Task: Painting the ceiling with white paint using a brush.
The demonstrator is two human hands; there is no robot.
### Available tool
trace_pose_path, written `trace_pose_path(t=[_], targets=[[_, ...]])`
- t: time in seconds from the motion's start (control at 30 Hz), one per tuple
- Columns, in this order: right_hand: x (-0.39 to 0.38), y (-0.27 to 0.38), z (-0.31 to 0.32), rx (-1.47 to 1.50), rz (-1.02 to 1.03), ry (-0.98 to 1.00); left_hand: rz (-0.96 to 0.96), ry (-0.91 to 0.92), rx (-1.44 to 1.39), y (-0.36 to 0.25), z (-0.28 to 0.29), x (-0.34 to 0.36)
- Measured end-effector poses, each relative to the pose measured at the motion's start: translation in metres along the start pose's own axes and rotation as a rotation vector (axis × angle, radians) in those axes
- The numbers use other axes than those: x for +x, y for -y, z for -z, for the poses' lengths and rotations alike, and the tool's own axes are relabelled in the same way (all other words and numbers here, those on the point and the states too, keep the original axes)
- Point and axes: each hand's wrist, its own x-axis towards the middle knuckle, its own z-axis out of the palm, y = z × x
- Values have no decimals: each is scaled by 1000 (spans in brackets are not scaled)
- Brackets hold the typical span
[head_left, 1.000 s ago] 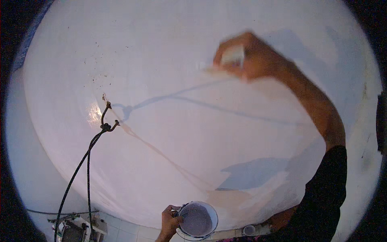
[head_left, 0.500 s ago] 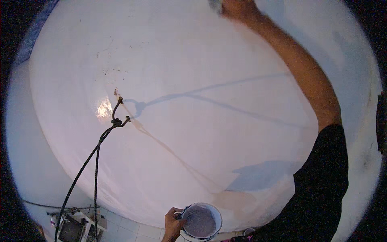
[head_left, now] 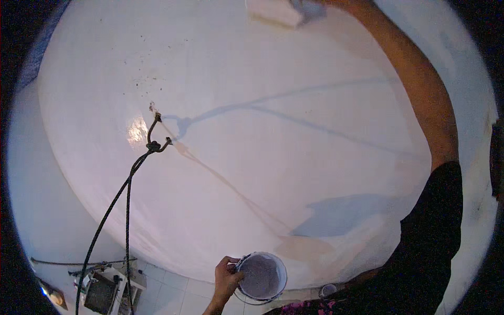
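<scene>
1. My left hand (head_left: 227, 281) was closed on the rim of a bucket (head_left: 284, 270), thumb over the edge; greyish-lilac liquid (head_left: 260, 278) lay inside, at the picture's bottom centre.
2. My right hand (head_left: 344, 2) reached up, arm bent in a dark sleeve (head_left: 433, 226); the top edge cut off its fingers, so I could not tell its grip.
3. Just left of it was a pale tool (head_left: 275, 13) with a straight yellowish edge, touching or close to the broad whitish surface (head_left: 236, 163).
4. Left on that surface, a dark metal hook (head_left: 150, 131) bore a knotted rope (head_left: 102, 220) that hung down.
5. Farthest, below, a small round container (head_left: 328, 290) and a cluttered white stand (head_left: 118, 291) stood by pale floor tiles (head_left: 168, 296).
</scene>
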Motion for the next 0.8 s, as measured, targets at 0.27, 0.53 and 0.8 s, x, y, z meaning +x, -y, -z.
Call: trace_pose_path(t=[0.27, 0.53, 0.8], targets=[[-73, 31, -75, -325, 174, -198, -158, -136, 590, 44, -7, 13], [-240, 183, -185, -380, 329, 65, -290, -228, 973, 52, -2, 5], [-299, 223, -158, 577, -641, -212, -223, -255, 679, 11, -9, -4]])
